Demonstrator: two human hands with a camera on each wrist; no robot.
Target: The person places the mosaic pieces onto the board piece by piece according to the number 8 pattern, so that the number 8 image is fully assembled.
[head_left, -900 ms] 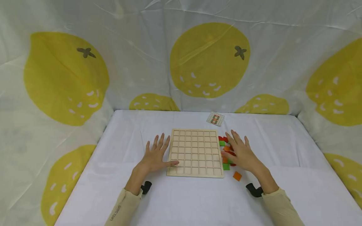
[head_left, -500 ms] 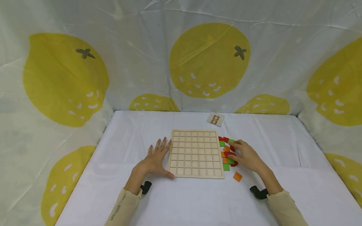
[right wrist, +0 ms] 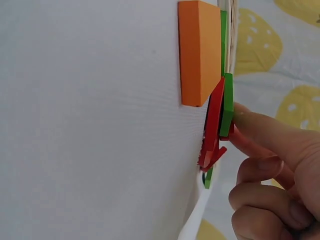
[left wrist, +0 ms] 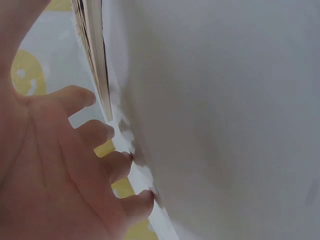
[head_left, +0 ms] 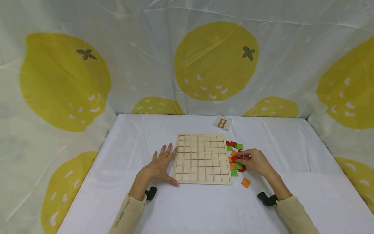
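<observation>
The square wooden grid board (head_left: 201,155) lies flat on the white-covered table. My left hand (head_left: 158,168) spreads its fingers along the board's left edge, the thumb by the near left corner; the left wrist view shows its palm (left wrist: 47,170) and several fingertips at the cloth. To the right of the board lies a loose group of small red, orange and green pieces. My right hand (head_left: 256,161) pinches a red piece (head_left: 234,159) between thumb and index finger, its other fingers curled. Close by the thumb sits a green square piece (right wrist: 227,106) in the right wrist view.
A small pattern card (head_left: 222,123) lies beyond the board. One orange square (head_left: 245,182) sits apart, nearer than the group. Another green square (head_left: 239,146) is at the group's far end. Lemon-printed cloth (head_left: 216,61) hangs behind the table.
My right hand has come down onto the pieces, its spread fingers drawing into a pinch. My left thumb has slid off the board's surface to its near left corner.
</observation>
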